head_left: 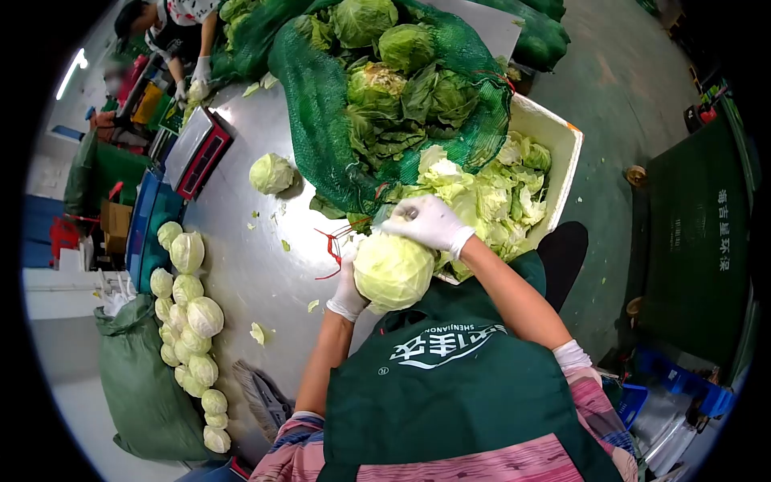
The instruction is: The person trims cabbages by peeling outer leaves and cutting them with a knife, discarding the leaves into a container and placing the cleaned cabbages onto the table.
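Green apron (458, 402) nearest, bottom cut off. Left gloved hand (347, 293) clasps the side of a cabbage (393, 273) before the apron, fingers largely hidden. Cabbage round, pale yellow-green, veined. Right gloved hand (427, 222) curled at its top; whether pinching anything, cannot tell.

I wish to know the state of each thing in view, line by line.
Held cabbage: pale, no cut visible
Left hand: gloved, cupping the cabbage
Right hand: gloved, fingers bent
Net sack: open, contents showing
White box: heaped with leaves
Lone cabbage: resting on the table
Cabbages at left: pale, grouped together
Green bag: bulging
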`<control>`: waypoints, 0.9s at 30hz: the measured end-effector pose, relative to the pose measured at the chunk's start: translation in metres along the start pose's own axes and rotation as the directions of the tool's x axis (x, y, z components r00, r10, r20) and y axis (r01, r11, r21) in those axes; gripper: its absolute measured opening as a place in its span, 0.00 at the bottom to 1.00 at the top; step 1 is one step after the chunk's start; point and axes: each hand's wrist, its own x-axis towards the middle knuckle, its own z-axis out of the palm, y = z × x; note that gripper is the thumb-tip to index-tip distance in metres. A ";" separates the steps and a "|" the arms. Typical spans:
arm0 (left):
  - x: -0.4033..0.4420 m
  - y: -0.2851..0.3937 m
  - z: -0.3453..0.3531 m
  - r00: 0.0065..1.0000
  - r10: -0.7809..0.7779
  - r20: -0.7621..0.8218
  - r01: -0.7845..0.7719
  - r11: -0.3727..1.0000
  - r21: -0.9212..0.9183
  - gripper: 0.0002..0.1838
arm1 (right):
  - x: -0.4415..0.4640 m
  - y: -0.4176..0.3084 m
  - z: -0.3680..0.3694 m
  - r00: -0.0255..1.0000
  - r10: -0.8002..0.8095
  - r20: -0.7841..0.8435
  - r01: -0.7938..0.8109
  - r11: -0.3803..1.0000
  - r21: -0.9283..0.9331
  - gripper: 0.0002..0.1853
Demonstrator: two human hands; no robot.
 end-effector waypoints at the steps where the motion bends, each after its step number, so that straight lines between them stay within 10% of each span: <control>1: -0.005 -0.006 0.001 1.000 0.007 -0.026 -0.011 0.986 -0.165 0.40 | 0.001 0.015 0.006 0.992 0.021 -0.126 0.004 0.981 0.196 0.21; 2: -0.011 -0.009 -0.001 0.997 0.028 -0.067 -0.049 0.942 -0.333 0.39 | 0.007 0.064 0.007 0.967 0.072 -0.245 -0.111 0.982 -0.150 0.17; 8: -0.017 -0.020 -0.031 0.985 0.164 -0.048 -0.170 0.906 -0.388 0.41 | -0.019 0.112 0.018 0.978 0.101 -0.180 -0.139 0.968 -0.210 0.29; 10: -0.021 -0.010 -0.040 0.975 0.120 0.188 0.103 0.507 -0.856 0.45 | -0.020 0.125 0.019 0.983 0.047 -0.176 -0.090 0.966 -0.243 0.38; 14: -0.064 0.015 -0.074 0.976 0.213 -0.043 -0.145 0.492 -0.858 0.48 | -0.032 0.164 -0.014 0.906 0.219 -0.361 -0.349 0.872 -0.345 0.36; 16: -0.096 0.010 -0.117 0.943 0.227 -0.242 -0.325 0.486 -0.811 0.49 | -0.047 0.194 -0.039 0.836 0.344 -0.427 -0.427 0.897 -0.115 0.36; 18: -0.133 0.010 -0.142 0.811 0.204 -0.548 -0.572 0.467 -0.674 0.47 | -0.062 0.264 -0.072 0.726 0.509 -0.463 -0.391 0.859 0.331 0.36; 19: -0.153 0.035 -0.125 0.703 0.182 -0.687 -0.689 0.413 -0.596 0.46 | -0.068 0.366 -0.103 0.788 0.206 -0.581 -0.078 0.968 0.237 0.30; 20: -0.169 0.032 -0.141 0.678 0.196 -0.708 -0.716 0.393 -0.577 0.46 | -0.086 0.265 -0.107 0.605 0.619 -0.500 -0.461 0.785 0.414 0.22; 23: -0.228 0.024 -0.199 0.394 0.058 -0.917 -0.892 0.266 -0.366 0.46 | -0.089 0.292 -0.139 0.456 0.797 -0.396 -0.240 0.538 0.808 0.20; 26: -0.274 0.033 -0.225 0.128 0.079 -0.989 -0.948 0.303 -0.098 0.41 | -0.082 0.285 -0.143 0.310 0.867 -0.391 -0.178 0.456 0.872 0.22; 27: -0.286 0.035 -0.233 0.045 0.129 -0.991 -0.947 0.322 -0.001 0.38 | -0.078 0.308 -0.150 0.301 0.773 -0.558 -0.265 0.630 0.730 0.22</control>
